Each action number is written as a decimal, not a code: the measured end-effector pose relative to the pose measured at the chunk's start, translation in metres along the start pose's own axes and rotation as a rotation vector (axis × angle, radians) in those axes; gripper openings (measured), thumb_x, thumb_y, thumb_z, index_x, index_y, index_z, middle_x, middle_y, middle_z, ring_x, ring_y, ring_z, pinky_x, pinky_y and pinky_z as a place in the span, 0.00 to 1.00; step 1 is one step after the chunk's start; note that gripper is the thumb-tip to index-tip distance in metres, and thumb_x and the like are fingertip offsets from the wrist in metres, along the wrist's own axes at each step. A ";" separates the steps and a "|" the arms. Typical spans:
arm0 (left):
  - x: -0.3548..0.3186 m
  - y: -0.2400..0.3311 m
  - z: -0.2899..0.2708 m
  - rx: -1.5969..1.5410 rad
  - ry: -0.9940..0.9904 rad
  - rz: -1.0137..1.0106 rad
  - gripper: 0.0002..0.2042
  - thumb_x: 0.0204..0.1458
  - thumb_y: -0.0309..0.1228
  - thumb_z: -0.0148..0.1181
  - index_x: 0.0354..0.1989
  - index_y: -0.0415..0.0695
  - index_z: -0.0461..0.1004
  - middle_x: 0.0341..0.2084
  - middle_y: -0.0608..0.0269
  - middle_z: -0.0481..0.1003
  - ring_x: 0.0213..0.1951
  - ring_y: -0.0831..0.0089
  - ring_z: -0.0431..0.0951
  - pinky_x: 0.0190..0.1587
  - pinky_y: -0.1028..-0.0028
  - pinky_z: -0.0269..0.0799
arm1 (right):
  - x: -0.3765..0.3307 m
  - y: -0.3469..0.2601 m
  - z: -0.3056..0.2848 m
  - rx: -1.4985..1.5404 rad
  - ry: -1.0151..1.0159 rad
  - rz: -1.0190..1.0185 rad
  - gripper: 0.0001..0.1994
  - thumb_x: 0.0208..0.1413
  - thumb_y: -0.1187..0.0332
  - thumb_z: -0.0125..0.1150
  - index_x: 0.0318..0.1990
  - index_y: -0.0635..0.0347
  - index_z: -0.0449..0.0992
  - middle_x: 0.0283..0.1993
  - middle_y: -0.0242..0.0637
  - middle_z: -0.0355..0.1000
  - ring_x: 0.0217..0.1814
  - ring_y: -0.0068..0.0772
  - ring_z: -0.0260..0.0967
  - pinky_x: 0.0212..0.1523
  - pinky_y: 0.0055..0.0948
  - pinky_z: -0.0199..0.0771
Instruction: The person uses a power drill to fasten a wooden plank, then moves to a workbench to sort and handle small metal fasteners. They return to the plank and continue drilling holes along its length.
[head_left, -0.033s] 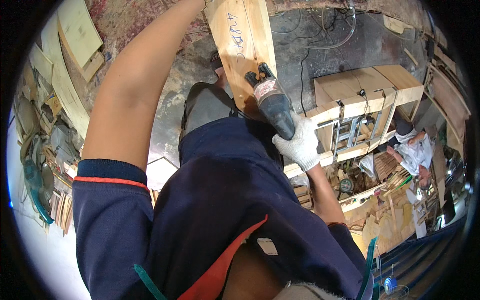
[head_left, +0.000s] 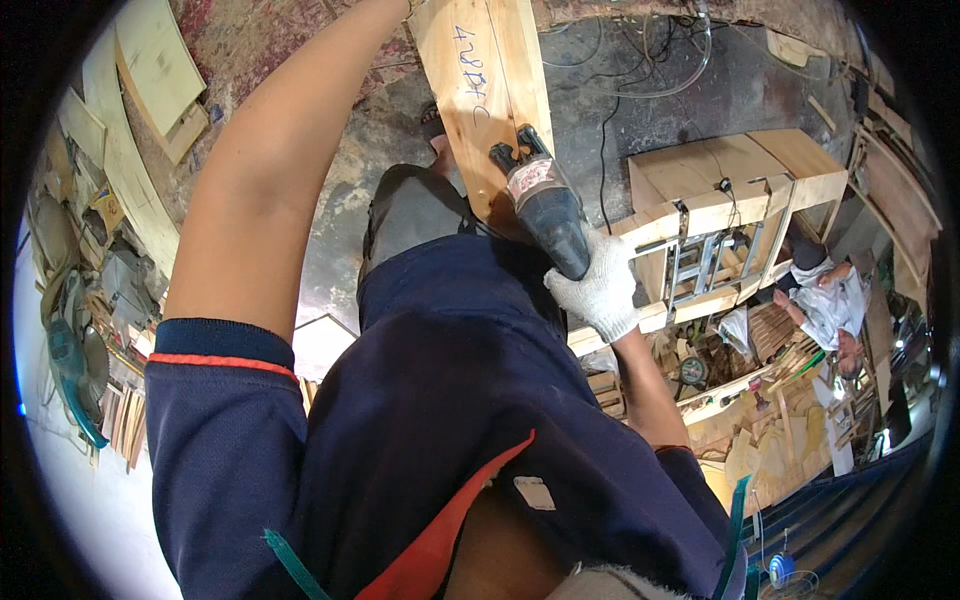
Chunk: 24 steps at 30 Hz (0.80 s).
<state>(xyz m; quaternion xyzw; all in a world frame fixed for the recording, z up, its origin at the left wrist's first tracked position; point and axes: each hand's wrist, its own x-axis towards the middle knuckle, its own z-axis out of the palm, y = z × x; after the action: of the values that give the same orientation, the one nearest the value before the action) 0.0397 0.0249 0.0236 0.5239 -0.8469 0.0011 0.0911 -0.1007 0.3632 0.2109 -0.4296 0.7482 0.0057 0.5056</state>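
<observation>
A white knitted glove covers my right hand [head_left: 604, 288], whose fingers wrap round the rear of a black handheld power tool [head_left: 553, 220]. This tool has a label round its collar and a forked black front end, which rests over a pale wooden board [head_left: 485, 75] with blue handwriting. The board runs from close to my waist up past the top edge. My bare left arm [head_left: 265, 170] stretches up beside the board to the top edge, where the hand passes out of the picture. The tool's exact kind and its working tip are hidden.
A wooden cabinet-like frame [head_left: 735, 190] with metal slides stands at the right. Beyond it a co-worker in a light shirt [head_left: 835, 305] bends among wood pieces. Black cable [head_left: 606, 150] trails across the floor. At the left are curved panels [head_left: 125, 150] and a teal circular saw [head_left: 70, 375].
</observation>
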 end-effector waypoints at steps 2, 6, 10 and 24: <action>0.001 0.001 0.000 0.017 -0.003 -0.002 0.42 0.56 0.62 0.54 0.77 0.55 0.57 0.78 0.47 0.48 0.76 0.42 0.45 0.68 0.33 0.46 | -0.001 -0.003 0.001 0.053 -0.004 0.035 0.22 0.38 0.64 0.73 0.44 0.62 0.79 0.35 0.53 0.79 0.40 0.59 0.79 0.46 0.47 0.78; 0.002 0.003 0.000 0.012 -0.017 -0.007 0.43 0.56 0.63 0.54 0.77 0.54 0.57 0.78 0.48 0.48 0.76 0.41 0.46 0.68 0.33 0.46 | -0.003 -0.003 0.008 0.143 0.003 0.076 0.23 0.38 0.65 0.73 0.45 0.62 0.79 0.35 0.53 0.80 0.40 0.59 0.79 0.45 0.46 0.79; 0.007 0.005 -0.005 -0.014 -0.059 -0.020 0.43 0.56 0.63 0.53 0.78 0.54 0.56 0.78 0.48 0.49 0.76 0.42 0.46 0.69 0.34 0.45 | 0.001 -0.002 0.015 0.121 0.106 0.016 0.22 0.39 0.66 0.72 0.45 0.62 0.79 0.35 0.53 0.80 0.40 0.58 0.79 0.45 0.45 0.79; 0.004 -0.003 0.006 0.069 0.018 0.018 0.45 0.55 0.63 0.55 0.79 0.54 0.54 0.78 0.48 0.49 0.76 0.40 0.46 0.68 0.34 0.47 | -0.003 -0.007 0.028 0.247 0.134 0.144 0.22 0.39 0.67 0.71 0.45 0.63 0.79 0.33 0.53 0.78 0.38 0.57 0.78 0.43 0.45 0.78</action>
<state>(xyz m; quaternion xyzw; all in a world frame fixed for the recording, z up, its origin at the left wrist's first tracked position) 0.0395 0.0197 0.0178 0.5192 -0.8501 0.0357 0.0805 -0.0745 0.3734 0.2022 -0.3087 0.8042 -0.0788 0.5017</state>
